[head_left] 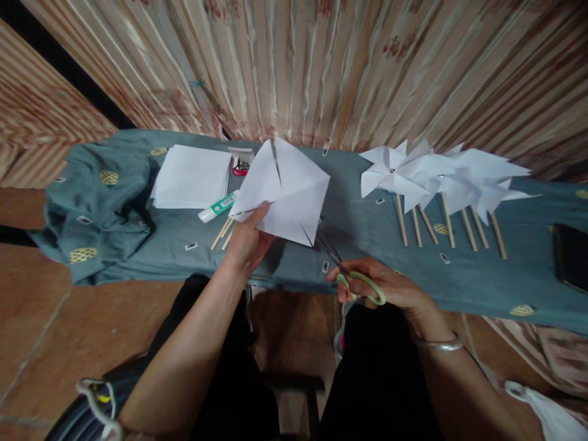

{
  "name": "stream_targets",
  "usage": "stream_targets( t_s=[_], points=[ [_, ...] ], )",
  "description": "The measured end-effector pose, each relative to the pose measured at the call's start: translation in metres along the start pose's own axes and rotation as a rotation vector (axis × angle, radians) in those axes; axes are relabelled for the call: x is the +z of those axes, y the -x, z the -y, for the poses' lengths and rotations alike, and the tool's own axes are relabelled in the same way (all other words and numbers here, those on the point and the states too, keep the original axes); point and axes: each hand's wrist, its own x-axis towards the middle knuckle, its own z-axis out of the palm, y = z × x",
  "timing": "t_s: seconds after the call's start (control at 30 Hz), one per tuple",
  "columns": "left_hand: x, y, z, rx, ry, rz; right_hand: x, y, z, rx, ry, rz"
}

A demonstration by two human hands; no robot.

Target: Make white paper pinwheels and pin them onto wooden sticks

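My left hand (252,242) pinches a white sheet of paper (298,190) at its lower left edge, thumb on top. Slits run inward from three of the sheet's corners: the top, the left and the bottom. My right hand (374,282) grips a pair of scissors (356,283) by pale green handles. The scissors' blades point up and left, just below and right of the sheet's bottom corner. Beneath the sheet's left side, several wooden sticks (222,234) poke out next to a green and white glue stick (217,207).
A stack of white paper (193,177) lies at the left, beside an open red box of small metal pins (241,164). Several white paper pinwheels (427,174) on sticks rest at the right. A dark phone-like object (571,254) sits at the far right of the cloth-covered table (174,257).
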Motion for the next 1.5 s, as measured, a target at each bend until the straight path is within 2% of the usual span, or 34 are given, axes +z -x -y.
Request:
stream_targets(
  t_s=[0.07,0.1,0.17,0.27,0.33,0.37,0.5,0.6,0.67,0.73,0.83,0.93,1.07,1.17,1.33,1.43,1.5],
  points=[
    [-0.002,0.0,-0.002,0.009,0.0,-0.005,-0.007,0.005,-0.003,-0.038,0.001,-0.04],
    [-0.003,0.0,-0.003,0.011,-0.004,0.003,-0.01,0.006,-0.005,-0.082,-0.009,-0.105],
    [-0.004,0.002,-0.001,0.014,-0.02,0.032,-0.016,0.006,-0.006,-0.214,-0.049,-0.326],
    [-0.005,0.008,0.006,-0.034,-0.088,0.09,-0.022,0.0,-0.005,-0.417,-0.089,-0.736],
    [-0.006,0.012,0.014,-0.081,-0.152,0.118,-0.024,-0.006,-0.003,-0.475,-0.056,-0.895],
    [-0.006,0.014,0.017,-0.104,-0.183,0.132,-0.024,-0.009,-0.002,-0.483,-0.039,-0.919],
    [-0.009,0.019,0.029,-0.179,-0.303,0.174,-0.021,-0.018,0.002,-0.432,-0.033,-0.793],
    [-0.01,0.021,0.032,-0.169,-0.368,0.171,-0.016,-0.024,0.002,-0.364,-0.065,-0.693],
    [-0.008,0.021,0.03,-0.158,-0.356,0.163,-0.014,-0.028,0.001,-0.344,-0.086,-0.679],
    [-0.004,0.022,0.027,-0.17,-0.281,0.184,-0.013,-0.032,0.0,-0.354,-0.112,-0.732],
    [0.003,0.024,0.021,-0.216,-0.13,0.3,-0.013,-0.039,-0.001,-0.395,-0.216,-0.9],
    [0.005,0.029,0.022,-0.252,-0.072,0.388,-0.014,-0.047,0.0,-0.424,-0.341,-1.028],
    [0.007,0.036,0.037,-0.231,-0.111,0.389,-0.011,-0.059,0.001,-0.469,-0.365,-1.03],
    [0.012,0.037,0.047,-0.247,-0.122,0.318,-0.002,-0.066,0.001,-0.465,-0.372,-0.977],
    [0.019,0.027,0.045,-0.166,-0.016,0.009,0.013,-0.066,0.002,-0.445,-0.261,-0.876],
    [0.018,0.017,0.033,-0.104,-0.001,-0.037,0.015,-0.054,0.005,-0.4,-0.146,-0.774],
    [0.015,0.011,0.023,-0.034,0.012,-0.038,0.014,-0.042,0.006,-0.336,-0.075,-0.655]
  ],
)
